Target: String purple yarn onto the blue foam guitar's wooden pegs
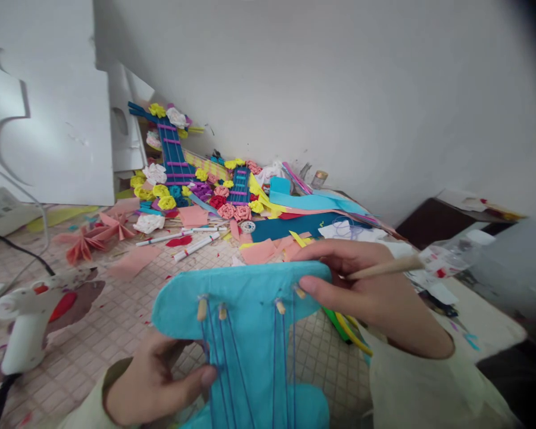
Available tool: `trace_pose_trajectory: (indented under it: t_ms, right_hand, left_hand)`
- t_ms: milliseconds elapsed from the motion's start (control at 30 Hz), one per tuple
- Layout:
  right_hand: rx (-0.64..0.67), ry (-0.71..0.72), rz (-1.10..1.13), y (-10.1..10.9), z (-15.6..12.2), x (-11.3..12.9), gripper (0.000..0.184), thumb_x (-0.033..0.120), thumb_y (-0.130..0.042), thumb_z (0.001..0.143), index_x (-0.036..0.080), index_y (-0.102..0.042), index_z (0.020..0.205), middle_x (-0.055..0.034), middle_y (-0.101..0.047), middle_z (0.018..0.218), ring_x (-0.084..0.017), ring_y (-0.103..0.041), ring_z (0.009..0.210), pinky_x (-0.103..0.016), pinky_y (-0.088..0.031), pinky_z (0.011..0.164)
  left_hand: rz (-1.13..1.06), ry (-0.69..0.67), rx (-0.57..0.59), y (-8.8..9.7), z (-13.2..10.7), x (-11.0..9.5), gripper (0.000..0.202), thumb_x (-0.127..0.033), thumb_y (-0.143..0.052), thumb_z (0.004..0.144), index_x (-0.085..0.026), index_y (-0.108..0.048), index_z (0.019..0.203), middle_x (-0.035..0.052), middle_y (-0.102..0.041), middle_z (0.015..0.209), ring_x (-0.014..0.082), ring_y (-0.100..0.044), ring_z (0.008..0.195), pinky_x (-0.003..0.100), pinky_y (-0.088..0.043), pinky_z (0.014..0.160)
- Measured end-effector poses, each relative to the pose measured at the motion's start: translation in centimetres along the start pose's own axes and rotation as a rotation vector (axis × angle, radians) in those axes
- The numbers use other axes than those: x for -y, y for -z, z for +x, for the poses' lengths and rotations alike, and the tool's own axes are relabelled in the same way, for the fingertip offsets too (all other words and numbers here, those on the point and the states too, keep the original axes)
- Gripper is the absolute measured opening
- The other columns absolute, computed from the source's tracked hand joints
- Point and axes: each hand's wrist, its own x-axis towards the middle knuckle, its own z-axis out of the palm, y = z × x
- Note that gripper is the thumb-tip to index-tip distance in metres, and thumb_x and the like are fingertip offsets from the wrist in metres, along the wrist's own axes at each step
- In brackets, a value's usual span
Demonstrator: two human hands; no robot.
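Observation:
A turquoise toy string instrument (245, 292), wrapped in paper or cloth, is held up close in front of me. Several small wooden pegs (202, 308) stick out of its wide head, and dark blue strings (223, 351) run from them down the neck, out of the frame at the bottom. My left hand (156, 375) is closed around the neck's left edge, thumb on the front by the strings. At the head's right end my right hand (366, 280) pinches it, thumb beside the rightmost peg. A wooden stick (386, 268) also lies between that hand's fingers.
A white glue gun (27, 328) stands at the left on the tiled-pattern table. Behind lie white markers (196, 246), folded pink paper (84, 241), paper flowers (161, 190) and a dark blue stringed craft piece (172, 146). A clear bottle (455, 253) lies at the right.

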Motion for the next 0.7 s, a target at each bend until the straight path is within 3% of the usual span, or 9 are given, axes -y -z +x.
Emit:
trace_pose_trajectory:
  t_ms: [133, 267, 367, 467, 567, 633, 700]
  right_hand:
    - [0.013, 0.001, 0.018, 0.0, -0.1, 0.1, 0.014, 0.021, -0.064, 0.070, 0.023, -0.069, 0.083, -0.0001, -0.061, 0.066, -0.009, -0.047, 0.048, -0.020, -0.033, 0.039]
    - [-0.034, -0.032, -0.032, 0.4, -0.1, -0.4, 0.017, 0.029, -0.060, 0.075, 0.023, -0.068, 0.089, 0.0037, -0.048, 0.050, -0.006, -0.030, 0.039, -0.020, -0.021, 0.036]
    - [-0.242, -0.069, 0.039, 0.9, 0.3, -1.5, 0.023, 0.038, -0.049, 0.084, 0.021, -0.066, 0.086, 0.0053, -0.037, 0.045, -0.006, -0.025, 0.040, -0.021, -0.020, 0.039]
    - [-0.350, -0.166, 0.167, 0.5, 0.4, -3.6, 0.030, 0.041, -0.042, 0.087, 0.020, -0.064, 0.083, 0.0027, -0.048, 0.055, -0.006, -0.026, 0.040, -0.022, -0.020, 0.040]
    - [-0.120, -0.267, 0.146, -1.7, -0.7, -6.1, 0.024, 0.042, -0.054, 0.079, 0.020, -0.065, 0.083, -0.0019, -0.061, 0.078, -0.010, -0.044, 0.051, -0.022, -0.031, 0.046]
    - [0.133, -0.292, 0.156, -3.7, -1.9, -7.6, 0.021, 0.040, -0.060, 0.075, 0.020, -0.065, 0.079, -0.0010, -0.061, 0.072, -0.014, -0.051, 0.061, -0.024, -0.037, 0.053]
    - [0.246, -0.291, 0.199, -5.4, -3.0, -8.8, 0.020, 0.038, -0.063, 0.072, 0.018, -0.064, 0.068, 0.0014, -0.056, 0.061, -0.014, -0.049, 0.058, -0.024, -0.038, 0.053]
  left_hand:
    - [-0.003, 0.017, 0.059, 0.0, -0.7, 0.7, 0.027, -0.019, -0.069, 0.064, -0.032, -0.066, 0.088, 0.0006, -0.070, 0.075, 0.0185, -0.065, 0.069, 0.030, -0.054, 0.069]
    - [-0.087, 0.084, 0.015, -0.2, -0.3, 1.0, 0.018, -0.021, -0.069, 0.065, -0.029, -0.066, 0.081, -0.0011, -0.067, 0.069, 0.0152, -0.062, 0.064, 0.026, -0.053, 0.065]
    - [-0.158, 0.220, -0.072, -0.6, 1.2, 0.6, 0.012, -0.023, -0.071, 0.063, -0.025, -0.065, 0.073, -0.0028, -0.059, 0.061, 0.0110, -0.056, 0.056, 0.019, -0.047, 0.052]
    - [-0.282, 0.383, -0.251, -0.8, 3.0, 0.6, 0.020, -0.029, -0.071, 0.064, -0.022, -0.063, 0.081, -0.0020, -0.058, 0.069, 0.0099, -0.053, 0.060, 0.018, -0.045, 0.051]
    - [-0.387, 0.502, -0.411, -0.7, 4.3, 1.4, 0.031, -0.033, -0.070, 0.064, -0.019, -0.059, 0.089, -0.0018, -0.056, 0.075, 0.0094, -0.053, 0.063, 0.019, -0.045, 0.054]
    - [-0.397, 0.556, -0.468, -0.4, 4.8, 2.1, 0.036, -0.035, -0.070, 0.063, -0.018, -0.058, 0.091, -0.0031, -0.053, 0.073, 0.0082, -0.051, 0.060, 0.019, -0.045, 0.053]
    - [-0.372, 0.595, -0.467, -0.2, 5.0, 2.7, 0.039, -0.036, -0.070, 0.062, -0.017, -0.058, 0.094, -0.0044, -0.052, 0.069, 0.0074, -0.051, 0.055, 0.019, -0.044, 0.052]
